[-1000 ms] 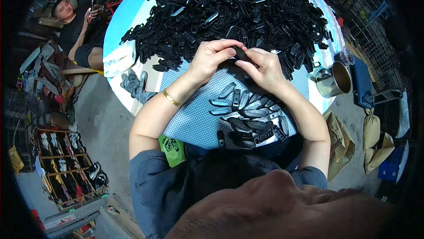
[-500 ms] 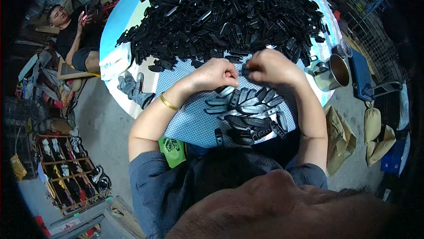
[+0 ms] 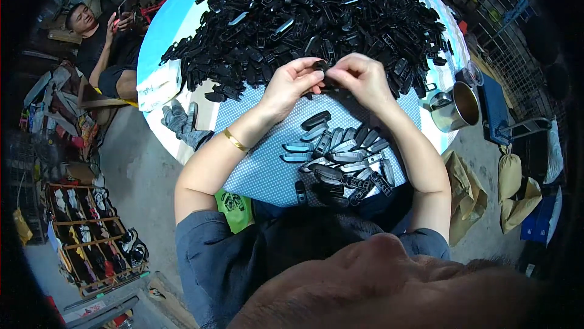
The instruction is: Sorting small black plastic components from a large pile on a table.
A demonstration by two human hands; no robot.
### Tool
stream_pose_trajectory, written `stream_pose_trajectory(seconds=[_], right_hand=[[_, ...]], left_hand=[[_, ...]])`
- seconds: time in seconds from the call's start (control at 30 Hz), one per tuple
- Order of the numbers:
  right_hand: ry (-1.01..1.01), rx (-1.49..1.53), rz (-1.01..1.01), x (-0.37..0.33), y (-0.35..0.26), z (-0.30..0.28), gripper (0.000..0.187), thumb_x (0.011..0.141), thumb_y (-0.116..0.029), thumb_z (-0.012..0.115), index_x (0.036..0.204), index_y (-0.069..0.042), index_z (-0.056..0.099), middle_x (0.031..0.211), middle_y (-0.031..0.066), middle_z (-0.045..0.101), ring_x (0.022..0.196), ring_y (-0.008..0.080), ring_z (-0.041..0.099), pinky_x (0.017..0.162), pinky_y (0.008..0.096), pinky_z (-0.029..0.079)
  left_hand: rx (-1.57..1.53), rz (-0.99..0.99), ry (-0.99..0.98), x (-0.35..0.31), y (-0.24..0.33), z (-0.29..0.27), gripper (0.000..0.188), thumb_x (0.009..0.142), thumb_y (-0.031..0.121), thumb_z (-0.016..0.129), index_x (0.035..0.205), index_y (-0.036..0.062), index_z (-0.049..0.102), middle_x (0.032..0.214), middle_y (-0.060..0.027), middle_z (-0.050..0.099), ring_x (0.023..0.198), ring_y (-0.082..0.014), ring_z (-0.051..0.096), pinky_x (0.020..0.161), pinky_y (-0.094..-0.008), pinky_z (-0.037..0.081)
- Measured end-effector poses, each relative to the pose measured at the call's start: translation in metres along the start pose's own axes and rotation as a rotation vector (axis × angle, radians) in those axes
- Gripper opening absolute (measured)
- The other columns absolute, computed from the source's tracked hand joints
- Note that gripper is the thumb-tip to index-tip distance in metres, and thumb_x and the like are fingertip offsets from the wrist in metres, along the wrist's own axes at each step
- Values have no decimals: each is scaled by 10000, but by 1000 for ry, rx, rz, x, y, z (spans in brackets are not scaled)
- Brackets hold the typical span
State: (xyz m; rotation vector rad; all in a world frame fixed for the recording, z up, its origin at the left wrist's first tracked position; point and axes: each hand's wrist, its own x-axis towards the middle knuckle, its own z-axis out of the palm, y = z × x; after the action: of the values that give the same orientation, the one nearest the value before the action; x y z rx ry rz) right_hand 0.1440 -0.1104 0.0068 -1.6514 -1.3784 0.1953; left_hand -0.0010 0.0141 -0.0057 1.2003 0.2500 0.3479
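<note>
My left hand (image 3: 294,87) and my right hand (image 3: 364,81) meet at the near edge of a large heap of black plastic parts (image 3: 316,19). Between their fingertips is a small black plastic part (image 3: 322,66), pinched by both; my fingers hide much of it. Closer to my body, several slim black and grey clip-like pieces (image 3: 344,152) lie loosely bunched on a blue patterned cloth (image 3: 255,165). One such piece (image 3: 316,120) rests at the far side of that bunch, just below my hands.
Grey gloves (image 3: 179,123) and a white bag (image 3: 159,89) lie on the round table's left side. A metal mug (image 3: 449,113) stands at the right edge. A person (image 3: 100,43) sits at the far left. Paper sacks (image 3: 465,198) stand on the floor at right.
Both hands have moved away from my body toward the heap and come together on a small black part. A clip-like piece formerly near my left fingers now lies on the cloth.
</note>
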Motion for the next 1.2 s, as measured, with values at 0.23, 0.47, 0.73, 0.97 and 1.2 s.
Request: stream_pose_trajectory(seconds=[0.23, 0.47, 0.73, 0.97, 1.2], right_hand=[[311, -698, -36, 21, 23, -24, 292, 760, -229, 690, 981, -52, 622, 842, 112, 594, 723, 265, 622, 615, 355, 493], [316, -406, -55, 20, 30, -23, 205, 775, -71, 660, 967, -16, 614, 912, 105, 609, 716, 199, 634, 609, 281, 498], [178, -20, -322, 1, -10, 8, 209, 737, 37, 622, 945, 16, 630, 926, 141, 620, 858, 242, 621, 739, 309, 502], [215, -15, -415, -2, -9, 15, 242, 726, -26, 675, 956, 19, 614, 932, 134, 619, 799, 236, 631, 687, 294, 518], [132, 59, -183, -7, -15, 15, 322, 717, -38, 690, 1028, 5, 620, 916, 125, 626, 742, 195, 632, 637, 265, 512]], left_hand=[[3, -11, -37, -2, -5, 9, 309, 848, 27, 590, 1145, -6, 509, 836, -29, 580, 703, -86, 558, 664, -204, 484], [69, -87, -66, -4, -6, 9, 303, 875, 49, 554, 1173, 4, 525, 846, -26, 585, 726, -70, 568, 713, -195, 496], [-96, 2, 65, -1, -6, 8, 246, 874, 71, 561, 1113, 10, 565, 974, -38, 611, 825, -95, 590, 743, -233, 501], [163, 188, 130, -1, -5, 3, 299, 867, 42, 559, 1155, -31, 539, 988, -59, 615, 859, -99, 591, 756, -234, 503], [405, 239, 203, -6, 9, 5, 315, 815, 44, 624, 1125, -3, 592, 954, -58, 638, 841, -84, 582, 777, -221, 483]])
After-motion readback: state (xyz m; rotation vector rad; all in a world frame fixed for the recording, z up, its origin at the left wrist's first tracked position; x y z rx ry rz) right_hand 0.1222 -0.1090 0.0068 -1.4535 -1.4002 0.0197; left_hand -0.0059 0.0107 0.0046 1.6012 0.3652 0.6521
